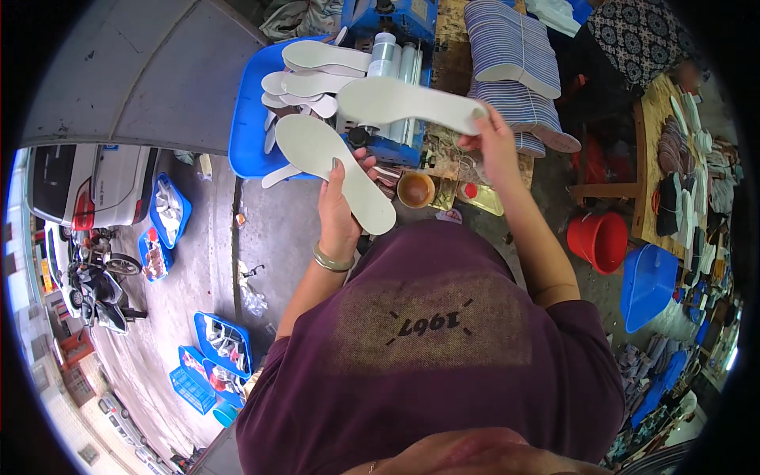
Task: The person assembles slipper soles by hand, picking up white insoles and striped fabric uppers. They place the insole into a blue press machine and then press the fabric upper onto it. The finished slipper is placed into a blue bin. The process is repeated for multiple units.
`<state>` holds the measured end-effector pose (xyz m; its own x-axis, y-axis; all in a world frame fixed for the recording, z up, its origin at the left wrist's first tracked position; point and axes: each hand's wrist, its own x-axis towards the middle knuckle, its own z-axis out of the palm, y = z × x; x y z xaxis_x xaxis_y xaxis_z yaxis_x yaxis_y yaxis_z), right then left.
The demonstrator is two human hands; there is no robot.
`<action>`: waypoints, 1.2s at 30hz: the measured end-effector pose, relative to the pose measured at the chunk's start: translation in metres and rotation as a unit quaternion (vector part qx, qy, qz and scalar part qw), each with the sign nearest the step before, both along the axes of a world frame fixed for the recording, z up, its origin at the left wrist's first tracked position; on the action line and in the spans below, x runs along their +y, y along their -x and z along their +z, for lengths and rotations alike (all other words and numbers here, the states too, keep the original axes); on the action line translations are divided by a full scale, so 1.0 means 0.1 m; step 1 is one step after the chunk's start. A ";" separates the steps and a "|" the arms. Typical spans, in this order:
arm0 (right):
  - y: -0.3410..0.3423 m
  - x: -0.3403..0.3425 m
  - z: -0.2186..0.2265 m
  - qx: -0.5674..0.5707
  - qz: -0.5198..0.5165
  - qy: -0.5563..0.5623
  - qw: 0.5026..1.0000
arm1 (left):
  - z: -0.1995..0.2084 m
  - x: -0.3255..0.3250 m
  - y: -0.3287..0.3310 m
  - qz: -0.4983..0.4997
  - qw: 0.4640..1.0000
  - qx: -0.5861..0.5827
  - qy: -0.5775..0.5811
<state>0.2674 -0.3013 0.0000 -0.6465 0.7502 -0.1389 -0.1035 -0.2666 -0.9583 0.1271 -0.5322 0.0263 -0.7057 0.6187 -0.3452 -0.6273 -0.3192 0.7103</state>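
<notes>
My left hand (339,212), with a bangle at the wrist, grips a white shoe insole (305,142) by its middle, thumb on top. The insole slants, its broad end up and to the left. Pinched by its narrow end in my right hand (495,146) is a second white insole (404,101), slightly blurred. That one lies almost level over the rollers (383,55) of a blue machine (408,16); whether it touches them I cannot tell. Left of the machine, several loose white insoles (324,55) overlap in a blue tub (248,103).
Stacked striped insoles (514,47) stand right of the machine on a worn wooden bench (453,47). Near its front edge are a brown pot (416,190) and a yellowish tin (484,198). A red bucket (598,241) and a blue basin (649,286) sit at right.
</notes>
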 end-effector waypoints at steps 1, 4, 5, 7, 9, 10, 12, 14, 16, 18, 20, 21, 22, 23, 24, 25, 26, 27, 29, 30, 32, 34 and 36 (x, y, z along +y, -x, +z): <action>-0.03 0.16 -0.06 -0.020 -0.018 -0.019 0.999 | 0.02 0.00 0.01 -0.007 1.000 -0.006 0.008; -0.10 0.61 -0.29 -0.084 -0.050 -0.056 0.994 | 0.06 -0.07 -0.01 -0.012 0.999 -0.011 0.029; -0.12 0.75 -0.36 -0.108 -0.054 -0.055 0.991 | 0.06 -0.07 -0.01 -0.011 0.999 -0.004 0.034; -0.12 0.91 -0.45 -0.138 -0.061 -0.056 0.987 | 0.06 -0.09 -0.01 -0.005 0.999 -0.001 0.038; -0.09 0.98 -0.48 -0.151 -0.071 -0.059 0.984 | 0.05 -0.11 0.00 0.002 0.999 -0.008 0.040; -0.06 1.01 -0.50 -0.156 -0.072 -0.062 0.983 | 0.05 -0.12 0.00 0.007 0.999 -0.007 0.042; 0.00 1.07 -0.53 -0.168 -0.075 -0.071 0.980 | 0.05 -0.12 -0.01 0.014 0.999 -0.004 0.044; 0.06 1.15 -0.60 -0.171 -0.067 -0.080 0.980 | 0.06 -0.13 -0.01 0.016 0.999 -0.007 0.044; 0.12 1.22 -0.67 -0.178 -0.062 -0.087 0.978 | 0.08 -0.12 -0.01 0.012 0.999 -0.011 0.040; 0.24 1.24 -0.71 -0.186 -0.051 -0.092 0.977 | 0.10 -0.12 -0.02 0.013 0.999 -0.015 0.032; 0.32 1.26 -0.71 -0.187 -0.039 -0.094 0.977 | 0.18 -0.10 -0.05 0.018 0.999 0.005 0.043; 0.36 1.26 -0.71 -0.188 -0.034 -0.095 0.977 | 0.22 -0.09 -0.06 0.020 0.999 0.014 0.048; 0.40 1.25 -0.72 -0.187 -0.029 -0.090 0.978 | 0.25 -0.08 -0.06 0.019 0.999 0.015 0.044; 0.46 1.22 -0.70 -0.185 -0.025 -0.086 0.979 | 0.28 -0.08 -0.06 0.017 0.999 0.015 0.040; 0.51 1.19 -0.69 -0.184 -0.020 -0.082 0.979 | 0.29 -0.07 -0.06 0.015 0.999 0.015 0.037; 0.56 1.15 -0.72 -0.179 -0.027 -0.068 0.981 | 0.28 -0.08 -0.06 0.015 0.999 0.016 0.036; 0.62 1.10 -0.77 -0.173 -0.033 -0.054 0.983 | 0.25 -0.09 -0.05 0.015 0.999 0.017 0.036; 0.67 1.07 -0.80 -0.167 -0.040 -0.040 0.984 | 0.25 -0.10 -0.05 0.015 0.999 0.018 0.036; 0.73 1.03 -0.81 -0.175 -0.001 -0.047 0.983 | 0.26 -0.10 -0.07 0.009 0.998 0.014 0.057; 0.76 1.00 -0.80 -0.179 0.017 -0.051 0.982 | 0.26 -0.10 -0.07 0.005 0.998 0.011 0.067; 0.84 0.92 -0.74 -0.209 0.050 -0.072 0.974 | 0.19 -0.12 -0.07 -0.004 0.998 0.009 0.059; 0.88 0.87 -0.59 -0.242 0.109 -0.099 0.959 | 0.16 -0.12 -0.07 -0.015 0.999 0.009 0.039; 0.90 0.89 -0.70 -0.290 0.112 -0.180 0.934 | 0.20 -0.09 -0.09 -0.033 0.999 0.012 0.006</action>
